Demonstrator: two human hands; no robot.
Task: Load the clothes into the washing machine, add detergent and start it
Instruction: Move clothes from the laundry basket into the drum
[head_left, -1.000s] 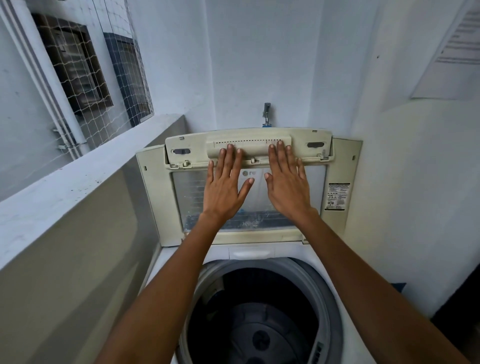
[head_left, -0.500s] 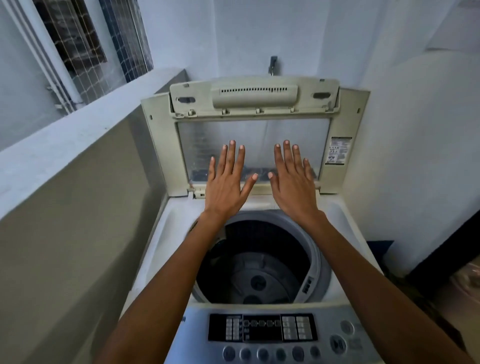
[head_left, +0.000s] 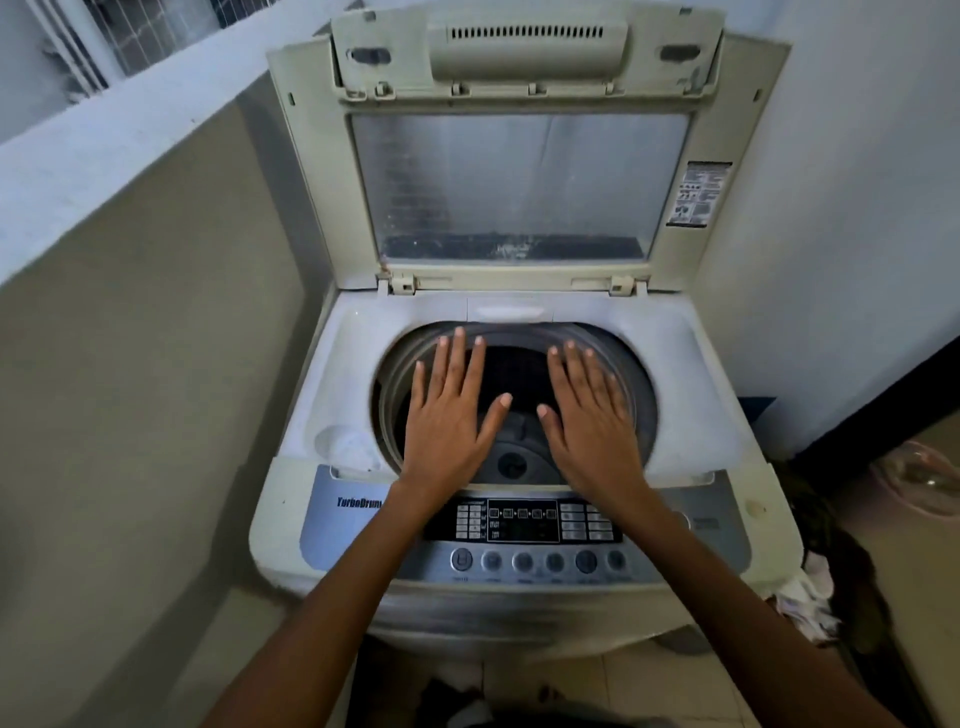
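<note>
This is a small laundry corner of a home. A top-loading washing machine (head_left: 291, 525) with its lid (head_left: 519, 182) up and a row of round buttons (head_left: 523, 561) stands squeezed between a low wall (head_left: 130, 270) and a white wall (head_left: 857, 208) — a netted window (head_left: 156, 31) sits above the low wall. A heap of clothes (head_left: 810, 587) lies on the tiled floor (head_left: 649, 686) beside it.

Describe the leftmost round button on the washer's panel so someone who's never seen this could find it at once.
Find the top-loading washing machine with its lid raised; along its front edge runs a grey control panel with a dark display. Below the display sits a row of round buttons. The one wanted is the leftmost button, closest to the blue TurboDrum lettering.
</note>
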